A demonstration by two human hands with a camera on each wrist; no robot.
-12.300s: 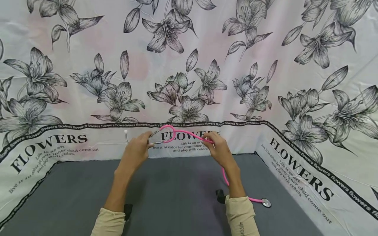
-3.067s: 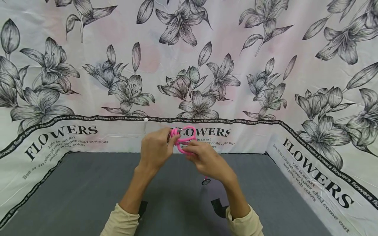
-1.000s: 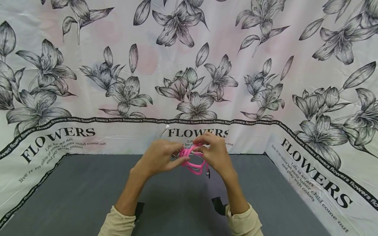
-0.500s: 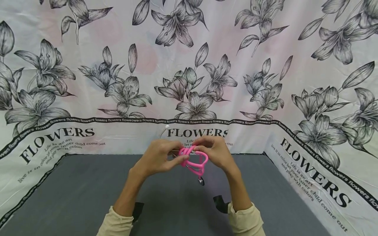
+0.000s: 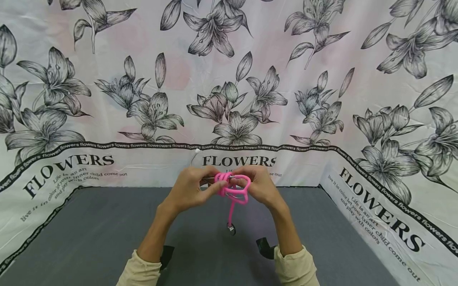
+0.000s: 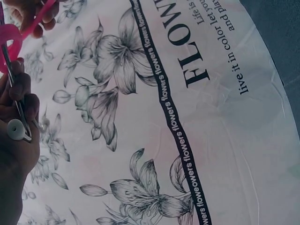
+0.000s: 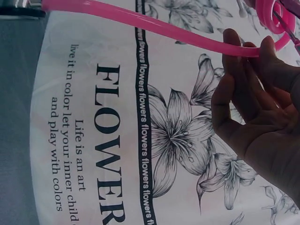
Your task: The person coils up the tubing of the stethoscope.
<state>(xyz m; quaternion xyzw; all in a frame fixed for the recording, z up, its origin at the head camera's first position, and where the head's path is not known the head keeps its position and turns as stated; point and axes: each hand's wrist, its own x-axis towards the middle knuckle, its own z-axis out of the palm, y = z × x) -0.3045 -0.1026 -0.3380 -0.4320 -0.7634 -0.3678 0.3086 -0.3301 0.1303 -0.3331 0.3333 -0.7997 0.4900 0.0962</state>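
A pink stethoscope (image 5: 230, 210) is held up over the table between both hands, its tubing wound in several turns around the metal ear tubes. My left hand (image 5: 191, 188) pinches the wound part between thumb and fingers. A metal ear tube (image 6: 21, 111) with a white ear tip (image 6: 16, 130) sticks out past that hand. With thumb and fingertips, my right hand (image 7: 258, 98) pinches the pink tubing (image 7: 154, 26) close to the coil. From the coil a length of tube hangs down, ending in the round metal chest piece (image 5: 231, 229).
Below the hands lies a dark grey table (image 5: 107, 222). White cloth (image 5: 171, 119) with black flower prints and lettering rises at the back and both sides. A black strap end (image 5: 264, 248) shows by the right sleeve.
Earlier the stethoscope was stretched between the hands; its tubing has since been wound into a coil. Over the last second the chest piece has swung left and hangs lower under the coil.
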